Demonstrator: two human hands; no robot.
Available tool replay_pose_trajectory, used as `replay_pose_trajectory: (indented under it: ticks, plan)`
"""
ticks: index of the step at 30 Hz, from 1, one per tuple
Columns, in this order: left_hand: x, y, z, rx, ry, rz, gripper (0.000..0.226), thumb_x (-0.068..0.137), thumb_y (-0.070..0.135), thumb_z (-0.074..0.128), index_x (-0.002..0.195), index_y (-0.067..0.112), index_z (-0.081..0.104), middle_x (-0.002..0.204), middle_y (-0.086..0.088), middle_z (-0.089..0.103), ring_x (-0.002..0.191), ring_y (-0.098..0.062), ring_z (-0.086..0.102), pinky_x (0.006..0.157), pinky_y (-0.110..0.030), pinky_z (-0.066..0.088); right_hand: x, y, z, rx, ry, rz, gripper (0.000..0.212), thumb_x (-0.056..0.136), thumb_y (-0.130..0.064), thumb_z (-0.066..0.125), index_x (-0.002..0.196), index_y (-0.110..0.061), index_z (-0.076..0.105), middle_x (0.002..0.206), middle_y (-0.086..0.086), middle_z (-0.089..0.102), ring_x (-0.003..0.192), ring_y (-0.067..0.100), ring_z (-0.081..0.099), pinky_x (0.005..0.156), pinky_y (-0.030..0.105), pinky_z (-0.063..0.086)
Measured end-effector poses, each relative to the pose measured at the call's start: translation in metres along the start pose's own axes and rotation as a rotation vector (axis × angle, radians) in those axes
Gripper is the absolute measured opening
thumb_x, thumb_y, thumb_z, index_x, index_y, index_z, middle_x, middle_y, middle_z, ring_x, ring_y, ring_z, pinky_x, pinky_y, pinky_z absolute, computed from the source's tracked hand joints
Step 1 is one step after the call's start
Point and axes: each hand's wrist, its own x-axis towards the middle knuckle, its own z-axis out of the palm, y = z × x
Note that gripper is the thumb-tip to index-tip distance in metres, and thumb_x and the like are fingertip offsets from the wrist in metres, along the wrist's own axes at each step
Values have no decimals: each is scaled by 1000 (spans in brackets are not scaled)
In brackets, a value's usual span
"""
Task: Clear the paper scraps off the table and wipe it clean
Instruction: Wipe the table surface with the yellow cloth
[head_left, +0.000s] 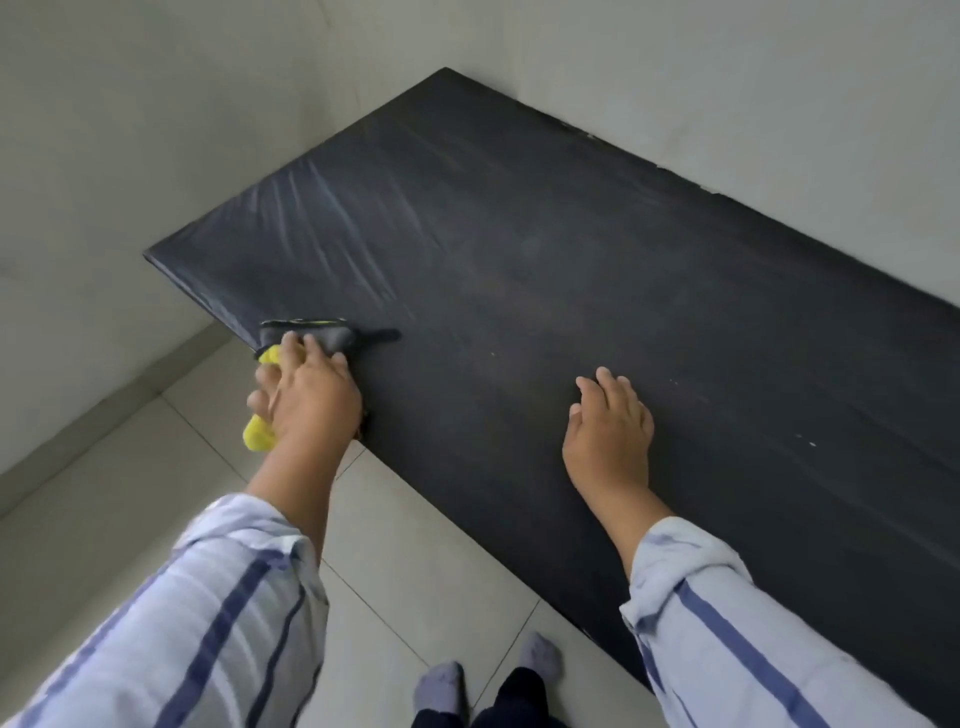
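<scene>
Plain indoor room, likely a home. Dark wood-grain table (571, 249) stands with its far edge against bare pale walls (156, 130), near a corner. Light tiled floor (130, 499) with skirting. Person stands in grey socks (441, 686).

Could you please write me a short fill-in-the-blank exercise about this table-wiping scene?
1. The left hand holds a grey and ____ cloth on the table.
2. The right hand rests on the table, holding ____.
3. The floor is covered in pale ____.
Missing words: yellow, nothing, tiles.
</scene>
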Motion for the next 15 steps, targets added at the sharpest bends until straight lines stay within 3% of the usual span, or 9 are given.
replay_pose_trajectory:
  ticks: [3,7,11,12,13,15]
  plan:
    - [-42,50,16,48,-4,296,49,97,39,30,143,25,29,157,4,16,129,-34,28,101,-47,26,7,6,-10,162,11,-5,35,94,-7,42,127,-11,53,143,8,43,135,27,33,108,43,24]
    - [-130,102,63,95,-84,787,52,93,43,35,141,25,36,154,6,26,124,-31,38,96,-45,32,23,56,-42,278,184,101,37,87,6,42,115,-6,62,128,13,57,121,30,49,104,41,36]
    - [-190,99,73,166,-262,1568,48,87,46,35,128,30,54,141,10,47,118,-23,52,94,-39,44,29,108,-66,213,154,178,35,91,4,38,117,-5,60,131,12,54,127,27,41,107,36,30]
    - [-188,99,73,188,-286,1629,48,88,46,34,131,31,52,143,11,45,121,-22,50,97,-38,42,29,113,-67,210,136,165,35,91,3,37,117,-5,60,132,11,54,128,26,40,108,35,29]
    - [-175,106,76,187,-280,1574,49,89,44,34,135,30,47,145,9,42,124,-24,46,99,-40,39,29,116,-67,214,130,144,34,91,4,38,116,-5,61,131,12,54,129,27,40,108,35,28]
    - [-143,127,78,147,-149,1204,52,89,43,33,136,25,47,146,4,42,119,-30,48,95,-43,40,28,118,-64,248,146,119,33,90,5,40,113,-3,62,129,13,56,128,29,41,107,34,27]
